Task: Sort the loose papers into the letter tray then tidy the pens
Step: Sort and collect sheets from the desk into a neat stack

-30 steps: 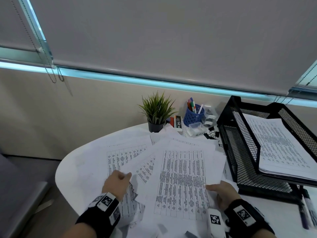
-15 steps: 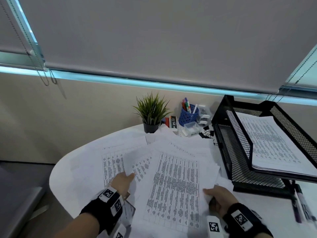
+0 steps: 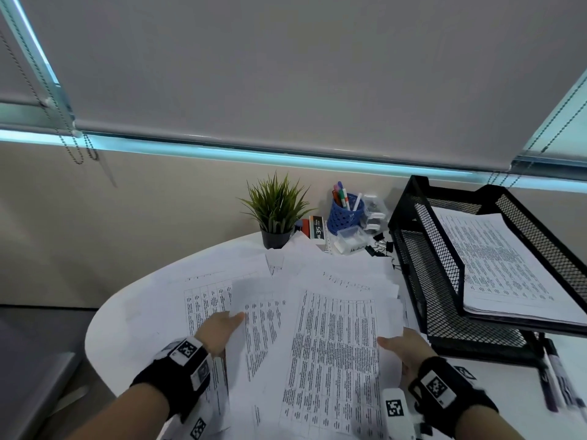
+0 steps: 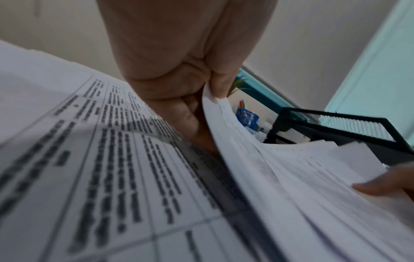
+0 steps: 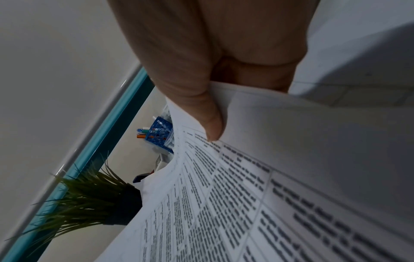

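The loose papers [image 3: 330, 338] lie fanned across the near half of the round white desk [image 3: 133, 309], the printed tables on the top sheet running lengthwise away from the person, with its long axis tipped slightly to the right. The left hand [image 3: 219, 331] pinches the left edge of the stack, thumb on top and fingers [image 4: 190, 120] curled beneath, lifting that edge off the sheets below. The right hand [image 3: 405, 349] grips the right edge the same way, thumb pressed onto the printed face; its other fingers are hidden under the paper, so their curl is probably a full grasp but cannot be seen.

Just right of the pile stands the black mesh letter tray [image 3: 422, 274], two-tiered, its long side angled away to the right, with a stack of printed sheets [image 3: 495, 265] already on the upper tier. Pens [image 3: 343, 195] stand upright in a blue pen cup [image 3: 344, 219] at the far edge, beside a potted plant [image 3: 276, 211], and markers [image 3: 556, 379] lie on the desk near the tray's front corner. A grey roller blind [image 3: 301, 65] covers the window behind, above a beige wall.
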Available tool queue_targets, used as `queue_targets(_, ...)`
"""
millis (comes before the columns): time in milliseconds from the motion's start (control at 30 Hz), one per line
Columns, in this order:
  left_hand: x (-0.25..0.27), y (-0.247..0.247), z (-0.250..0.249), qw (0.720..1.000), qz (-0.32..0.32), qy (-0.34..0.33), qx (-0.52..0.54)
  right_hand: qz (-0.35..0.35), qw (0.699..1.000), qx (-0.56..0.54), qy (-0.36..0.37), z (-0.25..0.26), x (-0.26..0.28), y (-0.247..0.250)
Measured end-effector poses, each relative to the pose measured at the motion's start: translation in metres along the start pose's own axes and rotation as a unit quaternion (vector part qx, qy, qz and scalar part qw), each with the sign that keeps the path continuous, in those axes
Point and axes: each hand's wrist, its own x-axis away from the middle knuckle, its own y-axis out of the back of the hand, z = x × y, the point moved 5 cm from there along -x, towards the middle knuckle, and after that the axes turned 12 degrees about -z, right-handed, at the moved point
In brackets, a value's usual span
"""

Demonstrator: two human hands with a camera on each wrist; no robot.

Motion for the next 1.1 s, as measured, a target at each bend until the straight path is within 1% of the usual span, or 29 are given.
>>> queue_targets(67,-0.008,0.001,0.003,0.999,-0.01,0.016,0.039,0.011,1.0,-0.001,0.005,0.001,-0.007,0.003)
queue_targets(133,-0.014,-0.004,0.006,0.996,-0.011,0.029,0.078,0.02,0.999,0.021,0.014,0.001,-0.015,0.004)
queue_targets(167,-0.017,-0.01,0.006,0.993,-0.006,0.036,0.111,0.042,0.998,0.042,0.019,0.003,-0.016,0.002)
queue_targets(233,-0.019,-0.02,0.008,0.988,0.007,0.054,0.147,0.066,0.997,0.035,0.016,0.012,-0.006,-0.002)
queue_targets(300,-0.022,-0.029,0.01,0.99,0.018,0.049,0.132,0.087,0.996,0.006,0.003,0.016,0.007,-0.007)
queue_targets(367,-0.031,-0.04,0.016,0.994,0.042,0.037,0.094,0.141,0.989,-0.036,-0.006,0.012,0.01,-0.014)
queue_targets(433,-0.014,-0.046,0.003,0.997,0.077,-0.004,-0.013,0.199,0.979,-0.052,0.004,0.004,0.009,-0.025)
queue_targets(467,-0.006,-0.048,-0.002,0.993,0.093,-0.024,-0.066,0.205,0.978,-0.044,0.008,-0.001,0.007,-0.028)
queue_targets(500,0.002,-0.053,-0.011,0.989,0.103,-0.046,-0.091,0.21,0.976,-0.047,0.014,-0.006,0.003,-0.032)
queue_targets(567,0.008,-0.059,-0.017,0.986,0.124,-0.075,-0.079,0.191,0.98,-0.05,0.03,-0.013,-0.004,-0.035)
queue_targets(600,0.009,-0.057,-0.019,0.987,0.12,-0.087,-0.062,0.17,0.983,-0.048,0.042,-0.014,-0.006,-0.035)
queue_targets(633,0.007,-0.054,-0.018,0.989,0.101,-0.099,-0.051,0.15,0.986,-0.047,0.05,-0.013,-0.007,-0.032)
queue_targets(700,-0.001,-0.043,-0.011,0.99,0.04,-0.122,-0.058,0.128,0.988,-0.053,0.06,-0.009,-0.007,-0.025)
queue_targets(733,-0.004,-0.036,-0.007,0.99,0.015,-0.123,-0.064,0.115,0.99,-0.059,0.06,-0.008,-0.01,-0.019)
queue_targets(833,-0.009,-0.014,0.009,0.991,-0.021,-0.103,-0.089,0.061,0.995,-0.064,0.053,-0.013,-0.023,0.0)
queue_targets(867,-0.009,-0.006,0.012,0.987,-0.038,-0.107,-0.116,0.041,0.995,-0.072,0.046,-0.016,-0.028,0.007)
queue_targets(933,-0.011,0.012,0.019,0.967,-0.087,-0.116,-0.21,0.024,0.993,-0.106,0.044,-0.022,-0.036,0.016)
queue_targets(1000,-0.011,0.031,0.026,0.946,-0.143,-0.083,-0.278,0.027,0.991,-0.12,0.045,-0.02,-0.031,0.019)
queue_targets(1100,-0.011,0.051,0.042,0.94,-0.185,-0.001,-0.286,0.018,0.992,-0.119,0.038,-0.022,-0.03,0.023)
